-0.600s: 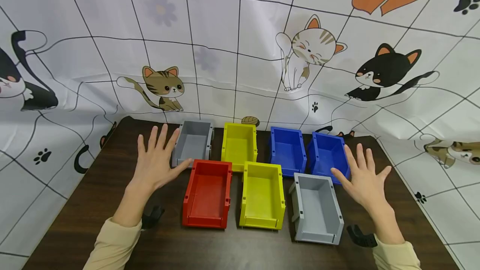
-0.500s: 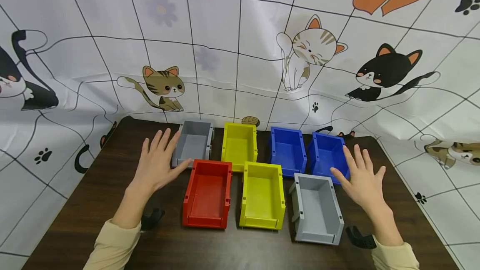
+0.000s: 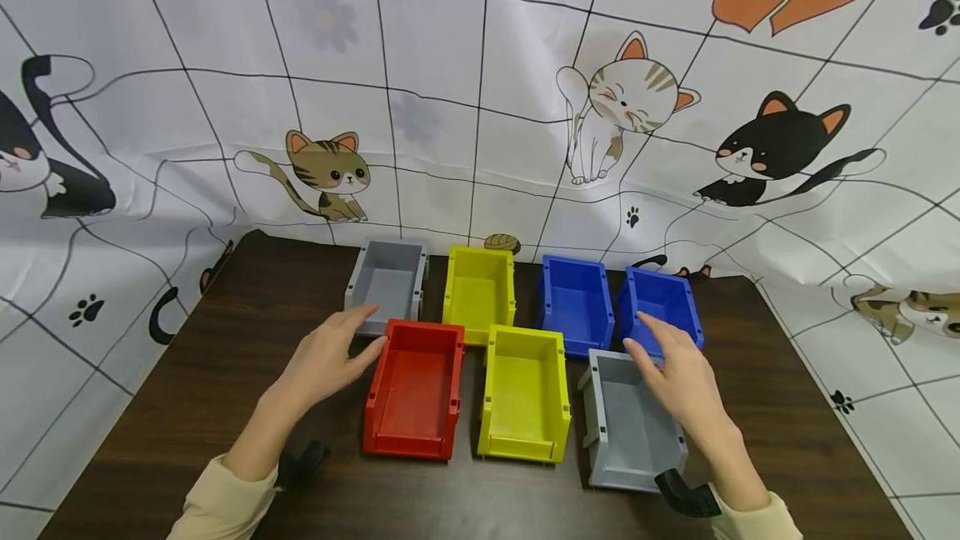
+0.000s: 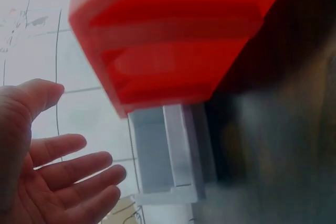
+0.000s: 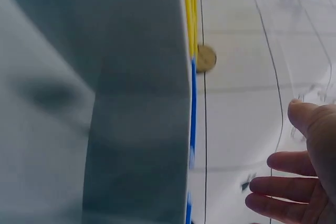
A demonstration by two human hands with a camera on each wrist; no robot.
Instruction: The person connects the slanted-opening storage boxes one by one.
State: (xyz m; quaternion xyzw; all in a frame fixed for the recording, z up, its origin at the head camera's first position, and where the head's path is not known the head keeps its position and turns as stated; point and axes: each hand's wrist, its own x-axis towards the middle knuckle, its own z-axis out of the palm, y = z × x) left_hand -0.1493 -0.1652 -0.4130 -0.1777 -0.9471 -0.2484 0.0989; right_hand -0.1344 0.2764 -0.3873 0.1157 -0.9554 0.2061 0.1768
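Observation:
My left hand (image 3: 322, 363) holds nothing, its fingers extended, with the thumb tip near the left corner of the red bin (image 3: 415, 390). Just beyond its fingertips stands the back grey bin (image 3: 386, 277). In the left wrist view the hand (image 4: 68, 182) shows relaxed fingers beside the red bin (image 4: 173, 40). My right hand (image 3: 682, 377), also holding nothing, hovers over the right side of the front grey bin (image 3: 630, 415). Its fingertips overlap the right blue bin (image 3: 660, 298) in the head view. The right wrist view has its loosely bent fingers (image 5: 283, 187) beside the grey bin wall (image 5: 142, 103).
Two yellow bins (image 3: 480, 290) stand in the middle, one behind the other, and another blue bin (image 3: 576, 302) stands at the back. All rest on a dark wooden table (image 3: 480, 498). A white cat-print sheet (image 3: 435, 65) hangs behind and at both sides.
My right hand has moved left, from beside the bins to over the front grey bin. The left hand's raised, spread fingers have come down and turned toward the red bin. The bins stay put.

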